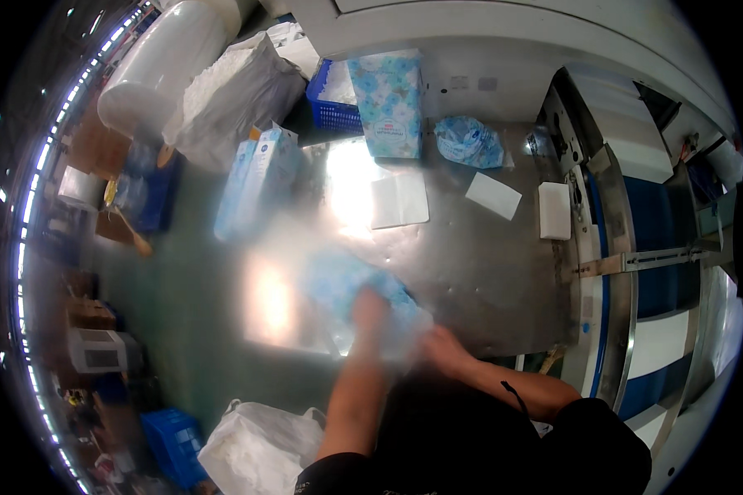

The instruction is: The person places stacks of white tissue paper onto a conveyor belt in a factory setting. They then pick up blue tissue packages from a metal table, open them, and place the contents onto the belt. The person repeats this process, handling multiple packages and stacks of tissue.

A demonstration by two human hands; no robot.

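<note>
A light-blue patterned plastic bag (347, 285) with a clear edge lies at the near side of the metal table (487, 272). My left hand (372, 308) reaches over the bag or into it; haze blurs its fingers, and I cannot tell which. At the bag's right edge my right hand (444, 350) has its fingers closed on the plastic. Beyond the bag lies a flat white rectangular pad (400, 200), with a smaller white sheet (494, 196) to its right. A white block-shaped stack (555, 211) sits at the table's right side.
A tall blue floral pack (388, 111) and a crumpled blue bag (469, 142) stand at the back, near a blue basket (335, 112). Blue-white cartons (260, 177) are at left. A conveyor (654, 289) runs along the right. White sacks (260, 445) flank the table.
</note>
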